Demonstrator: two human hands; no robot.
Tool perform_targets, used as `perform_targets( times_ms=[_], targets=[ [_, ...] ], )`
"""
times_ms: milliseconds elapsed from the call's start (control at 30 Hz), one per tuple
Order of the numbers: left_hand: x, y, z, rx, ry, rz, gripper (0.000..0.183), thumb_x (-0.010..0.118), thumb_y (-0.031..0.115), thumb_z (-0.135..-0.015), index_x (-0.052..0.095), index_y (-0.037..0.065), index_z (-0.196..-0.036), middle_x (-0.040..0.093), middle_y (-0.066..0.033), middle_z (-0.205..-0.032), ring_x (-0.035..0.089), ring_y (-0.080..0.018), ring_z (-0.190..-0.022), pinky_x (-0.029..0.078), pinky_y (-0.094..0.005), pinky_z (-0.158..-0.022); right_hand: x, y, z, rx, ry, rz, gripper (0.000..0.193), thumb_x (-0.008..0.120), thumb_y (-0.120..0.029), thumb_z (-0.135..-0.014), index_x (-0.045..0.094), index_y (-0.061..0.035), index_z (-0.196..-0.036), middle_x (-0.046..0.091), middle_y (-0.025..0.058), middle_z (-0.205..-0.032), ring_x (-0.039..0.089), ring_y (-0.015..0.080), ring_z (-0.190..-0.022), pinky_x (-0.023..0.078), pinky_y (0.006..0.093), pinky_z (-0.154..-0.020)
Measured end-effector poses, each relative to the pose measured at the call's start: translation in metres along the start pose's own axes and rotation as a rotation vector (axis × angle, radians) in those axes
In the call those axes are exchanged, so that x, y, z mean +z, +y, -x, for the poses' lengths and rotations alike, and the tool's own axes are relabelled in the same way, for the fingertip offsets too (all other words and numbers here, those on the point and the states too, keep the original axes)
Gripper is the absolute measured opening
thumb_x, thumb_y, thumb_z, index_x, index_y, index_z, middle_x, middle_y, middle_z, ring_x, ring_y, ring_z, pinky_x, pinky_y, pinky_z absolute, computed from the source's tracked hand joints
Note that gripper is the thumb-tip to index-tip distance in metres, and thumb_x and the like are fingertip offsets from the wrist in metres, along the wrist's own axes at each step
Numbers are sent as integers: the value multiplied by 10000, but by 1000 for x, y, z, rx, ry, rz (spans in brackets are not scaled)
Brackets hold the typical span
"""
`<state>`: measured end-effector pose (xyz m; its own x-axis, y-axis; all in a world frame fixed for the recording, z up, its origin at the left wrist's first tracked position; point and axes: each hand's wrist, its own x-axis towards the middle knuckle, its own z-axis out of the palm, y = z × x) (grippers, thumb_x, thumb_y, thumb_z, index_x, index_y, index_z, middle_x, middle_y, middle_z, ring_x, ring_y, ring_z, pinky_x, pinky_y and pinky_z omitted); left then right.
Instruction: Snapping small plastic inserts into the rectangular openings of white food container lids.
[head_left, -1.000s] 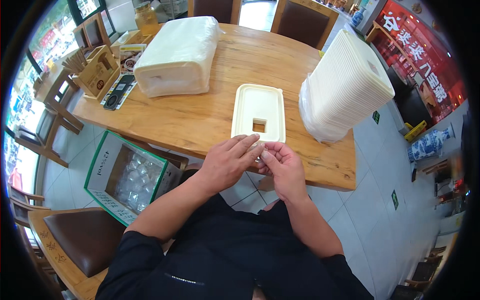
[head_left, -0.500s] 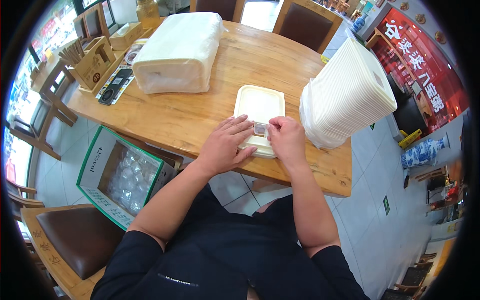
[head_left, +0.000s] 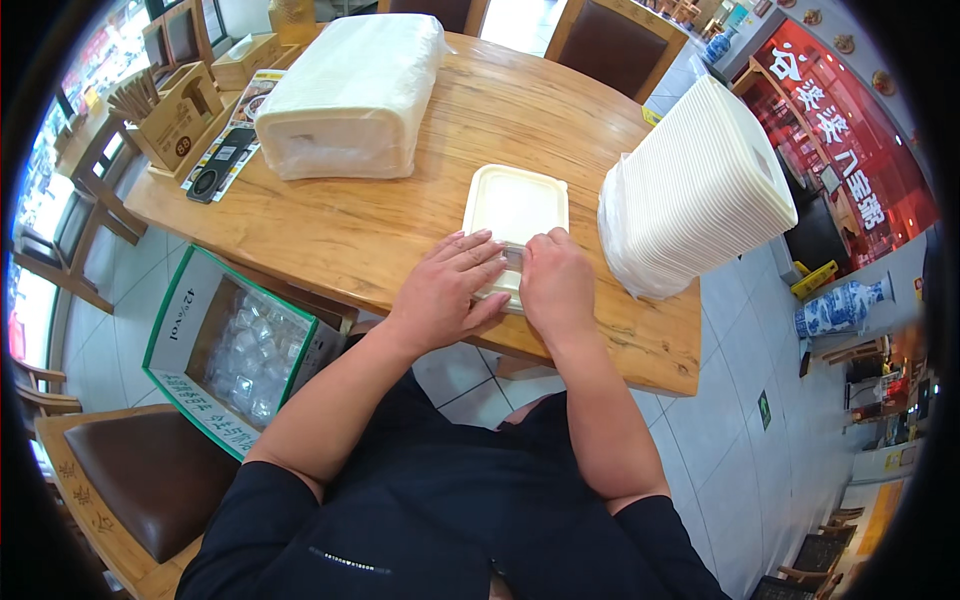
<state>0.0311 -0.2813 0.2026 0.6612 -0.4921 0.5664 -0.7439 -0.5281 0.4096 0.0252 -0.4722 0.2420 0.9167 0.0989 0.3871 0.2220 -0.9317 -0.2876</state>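
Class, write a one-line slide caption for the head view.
Both hands, left hand and right hand, press a small clear piece onto the cream rectangular lidded container on the wooden table.

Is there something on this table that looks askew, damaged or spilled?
Nothing is spilled or damaged. Only the tall stack of white lids lies tipped on its side near the table's right edge. Both hands rest on the cream tray.

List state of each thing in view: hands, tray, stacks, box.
left hand: flat, fingers on the tray's near end
right hand: pressing beside it, on a small clear cup, mostly hidden
cream tray: flat on the table, far part uncovered
tray stack: bagged, leaning on its side
wrapped bundle: sealed in plastic
green carton: open, clear cups inside
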Motion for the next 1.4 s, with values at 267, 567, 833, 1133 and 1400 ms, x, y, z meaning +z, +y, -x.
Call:
perform_targets(
  times_ms=[267,567,833,1133,1400],
  targets=[
    [-2,5,0,-21,-5,-14,419,752,314,-990,751,27,-1295,700,-153,-1442,586,-325,-1446,406,-498,-1262,-12,8,5,-142,-85,-122,168,694,-157,-974,749,2,-985,662,173,-1082,693,372,-1062,573,494,-875],
    [-2,5,0,-9,-17,-31,474,698,355,-1008,731,2,-1323,702,-171,-1421,578,-342,-1450,395,-505,-1263,-17,24,24,-290,-85,-2,380,726,-374,-1001,778,-93,-1250,678,57,-1331,553,315,-1326,403,570,-1121],
    [-4,5,-1,-18,-35,-5,471,713,349,-1000,726,12,-1329,690,-168,-1443,576,-349,-1452,389,-509,-1269,4,29,38,-255,15,60,389,710,-405,-1016,752,-184,-1333,673,46,-1335,524,311,-1385,297,685,-1200],
    [-3,5,0,-13,-15,-16,446,729,335,-989,726,41,-1324,704,-163,-1425,582,-340,-1448,395,-506,-1265,6,35,44,-297,46,-75,307,705,-356,-1031,804,-214,-1284,671,56,-1333,522,326,-1410,228,756,-1222],
    [-5,7,-2,-74,3,90,451,768,284,-934,704,14,-1290,719,-171,-1388,608,-352,-1418,409,-521,-1253,-9,25,33,-319,-34,-24,299,678,-343,-1045,806,-174,-1255,677,55,-1258,515,308,-1430,222,775,-1212]
  ],
)
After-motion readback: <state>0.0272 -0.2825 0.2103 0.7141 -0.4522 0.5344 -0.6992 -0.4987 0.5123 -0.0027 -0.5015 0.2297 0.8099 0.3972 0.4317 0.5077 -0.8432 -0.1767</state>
